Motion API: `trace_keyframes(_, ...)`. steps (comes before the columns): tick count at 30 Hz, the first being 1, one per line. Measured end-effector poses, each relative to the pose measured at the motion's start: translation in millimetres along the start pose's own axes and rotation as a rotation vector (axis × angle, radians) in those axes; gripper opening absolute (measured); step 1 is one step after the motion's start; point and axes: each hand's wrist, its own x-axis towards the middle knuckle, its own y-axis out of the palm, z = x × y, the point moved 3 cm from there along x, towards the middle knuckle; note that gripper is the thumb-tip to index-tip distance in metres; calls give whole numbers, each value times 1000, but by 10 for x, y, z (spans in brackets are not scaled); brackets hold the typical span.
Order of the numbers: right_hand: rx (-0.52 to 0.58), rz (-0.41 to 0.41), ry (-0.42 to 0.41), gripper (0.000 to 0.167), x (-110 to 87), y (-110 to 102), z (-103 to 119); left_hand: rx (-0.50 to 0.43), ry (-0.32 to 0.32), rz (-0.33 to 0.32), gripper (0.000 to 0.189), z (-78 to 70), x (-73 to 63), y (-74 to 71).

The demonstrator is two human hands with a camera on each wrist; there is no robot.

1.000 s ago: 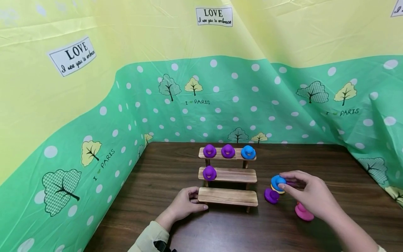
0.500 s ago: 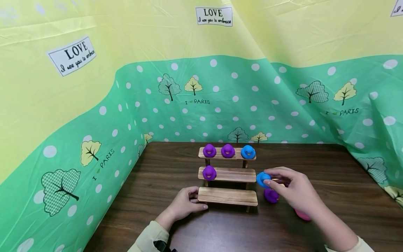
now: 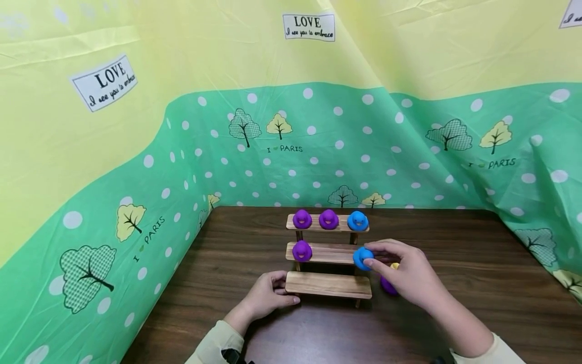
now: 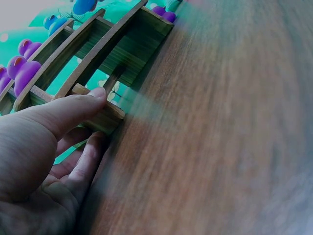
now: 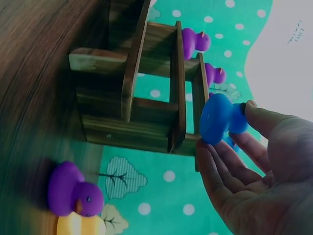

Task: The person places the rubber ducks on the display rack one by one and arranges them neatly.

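Observation:
My right hand (image 3: 406, 270) pinches a blue rubber duck (image 3: 362, 258) between thumb and fingertips, at the right end of the middle tier of a small three-tier wooden shelf (image 3: 327, 284). In the right wrist view this blue duck (image 5: 217, 118) overlaps the shelf's upright. My left hand (image 3: 267, 296) grips the shelf's lower left side, thumb in front on the wooden foot (image 4: 115, 111), fingers behind. Purple ducks (image 3: 302, 219) and another blue duck (image 3: 357, 221) stand on the top tier. One more purple duck (image 3: 302, 251) sits at the middle tier's left end.
On the dark wooden table (image 3: 218, 253), right of the shelf, lies a purple duck (image 5: 68, 191) against a yellow duck (image 5: 80, 226), both partly covered by my right hand in the head view. A green and yellow printed cloth (image 3: 273, 167) hangs behind and along the sides.
My right hand has carried the blue duck left, from above the yellow duck to the middle tier's right end. The pink duck is now hidden behind my right arm. My left hand stays put.

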Motion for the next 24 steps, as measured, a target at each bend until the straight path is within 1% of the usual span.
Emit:
trace_keyframes(5, 27, 9, -19, 25, 58, 90, 60, -1, -1, -1, 46, 5, -8, -1)
trace_keyframes(12, -42, 4, -36, 28, 123, 199, 100, -9, -3, 0, 46, 2, -1, -3)
trace_keyframes(19, 49, 37, -13, 27, 192, 296, 128, -5, 1, 2, 45, 3, 2, -5)
trace_keyframes(24, 46, 51, 4, 27, 235, 358, 146, -5, 0, 0, 46, -1, 1, -4)
